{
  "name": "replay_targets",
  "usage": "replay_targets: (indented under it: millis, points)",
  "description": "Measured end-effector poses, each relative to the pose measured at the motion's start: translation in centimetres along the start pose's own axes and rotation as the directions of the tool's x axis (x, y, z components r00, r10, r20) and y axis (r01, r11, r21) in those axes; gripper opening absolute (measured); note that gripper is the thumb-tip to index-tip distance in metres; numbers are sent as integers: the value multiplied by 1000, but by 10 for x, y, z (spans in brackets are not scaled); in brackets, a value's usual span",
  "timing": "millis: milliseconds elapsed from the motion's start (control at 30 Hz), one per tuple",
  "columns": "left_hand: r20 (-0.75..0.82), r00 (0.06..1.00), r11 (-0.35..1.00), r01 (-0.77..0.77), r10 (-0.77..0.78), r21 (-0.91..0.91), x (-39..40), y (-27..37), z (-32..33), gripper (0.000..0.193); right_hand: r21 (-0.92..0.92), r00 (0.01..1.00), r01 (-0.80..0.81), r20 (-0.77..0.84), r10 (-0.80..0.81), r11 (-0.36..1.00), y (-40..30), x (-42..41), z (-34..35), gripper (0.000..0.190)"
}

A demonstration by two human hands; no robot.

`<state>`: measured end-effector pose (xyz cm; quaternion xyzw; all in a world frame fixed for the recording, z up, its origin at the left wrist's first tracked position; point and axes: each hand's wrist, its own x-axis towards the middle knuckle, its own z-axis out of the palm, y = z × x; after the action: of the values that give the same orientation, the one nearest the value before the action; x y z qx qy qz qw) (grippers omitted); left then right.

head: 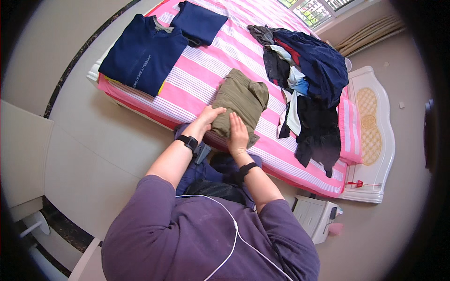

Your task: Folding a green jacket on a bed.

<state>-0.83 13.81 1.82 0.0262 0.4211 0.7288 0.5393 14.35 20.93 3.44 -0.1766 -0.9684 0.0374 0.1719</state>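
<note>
A folded olive-green garment (239, 98) lies on the pink-and-white striped bedsheet (197, 86), close to the bed's near edge. My left hand (210, 116) touches its near left edge; the thumb rests on the cloth and the other fingers are partly hidden. Flat on its near part lies my right hand (238, 135), fingers extended. To the left are a folded navy sweatshirt (147, 52) with writing on the front and another folded navy garment (200, 23). A loose heap of clothes, with a navy garment (313, 59) and black ones (318, 123), lies to the right.
A striped pillow (349, 131) rests against the white headboard (383, 140) at the right. A white bedside cabinet (311, 216) stands near the bed's lower right corner. The window (316, 12) is at the top right. A white cable (225, 210) hangs over my chest.
</note>
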Motion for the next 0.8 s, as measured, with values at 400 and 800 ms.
replay_targets:
  millis: [400,800]
  points:
    - [708,605,817,-572,363,70,-73,92,178,54,925,785,-91,295,545,-369,119,9,-135,41]
    - [-24,963,739,-190,269,646,4,24,-13,46,851,297,-419,458,838,-317,243,-137,-25,36]
